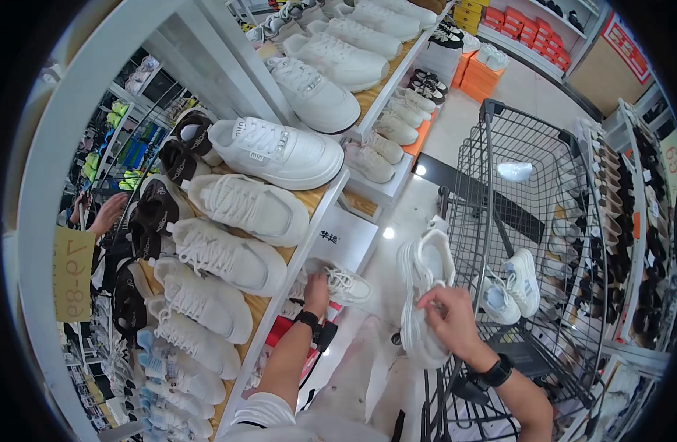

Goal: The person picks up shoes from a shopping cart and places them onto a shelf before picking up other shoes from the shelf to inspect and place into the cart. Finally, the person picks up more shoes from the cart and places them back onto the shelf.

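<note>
My left hand (318, 292) reaches low beside the shelf, closed at the collar of a white lace-up sneaker (347, 286); some of its fingers are hidden. Pale shoes lie close to it under the shelf edge. My right hand (455, 318) is closed on a pair of white sneakers (429, 267), held upright side by side against the near side of the cart. Their soles face left, and one shoe's opening shows. Both wrists wear dark bands.
A wire shopping cart (493, 191) stands at right with two white sneakers (524, 282) inside. White shoes (231, 254) line the sloping shelf at left, below a mirror (125, 177). Orange boxes (482, 77) stand at the back. Another shoe rack (611, 199) borders the right.
</note>
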Tool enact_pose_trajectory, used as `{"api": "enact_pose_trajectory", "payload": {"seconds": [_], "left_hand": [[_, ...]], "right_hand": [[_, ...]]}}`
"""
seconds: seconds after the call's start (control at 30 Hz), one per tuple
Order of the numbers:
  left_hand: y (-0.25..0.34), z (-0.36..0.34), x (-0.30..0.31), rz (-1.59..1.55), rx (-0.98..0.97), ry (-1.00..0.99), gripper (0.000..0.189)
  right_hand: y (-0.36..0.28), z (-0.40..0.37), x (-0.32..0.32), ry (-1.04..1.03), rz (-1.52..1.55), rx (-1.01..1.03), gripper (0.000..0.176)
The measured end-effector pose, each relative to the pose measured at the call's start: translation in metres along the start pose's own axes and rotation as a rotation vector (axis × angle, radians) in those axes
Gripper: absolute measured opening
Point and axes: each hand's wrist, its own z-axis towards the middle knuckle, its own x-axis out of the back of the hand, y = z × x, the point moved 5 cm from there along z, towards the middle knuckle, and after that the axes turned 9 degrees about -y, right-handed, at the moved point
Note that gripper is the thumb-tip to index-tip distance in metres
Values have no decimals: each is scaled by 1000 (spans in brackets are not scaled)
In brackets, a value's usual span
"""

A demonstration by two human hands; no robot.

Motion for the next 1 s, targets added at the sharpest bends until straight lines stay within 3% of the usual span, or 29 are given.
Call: {"api": "enact_pose_trajectory", "payload": {"seconds": [0.13, 0.3, 0.37, 0.43, 0.57, 1.0], "left_hand": [[-30, 40, 1, 10, 64, 108, 19], [-69, 81, -5, -167, 29, 175, 20], [-75, 85, -10, -47, 11, 153, 20], [-83, 87, -17, -85, 40, 134, 18], [-91, 86, -24, 11, 132, 245, 17], [-77, 80, -6, 31, 13, 331, 7]], "right_hand": [[19, 13, -10, 60, 287, -93, 12], [18, 15, -6, 78, 374, -120, 11], [18, 13, -5, 74, 389, -132, 11], [15, 13, -2, 12, 152, -144, 14], [14, 14, -1, 30, 171, -149, 16], [15, 11, -3, -22, 189, -145, 15]]}}
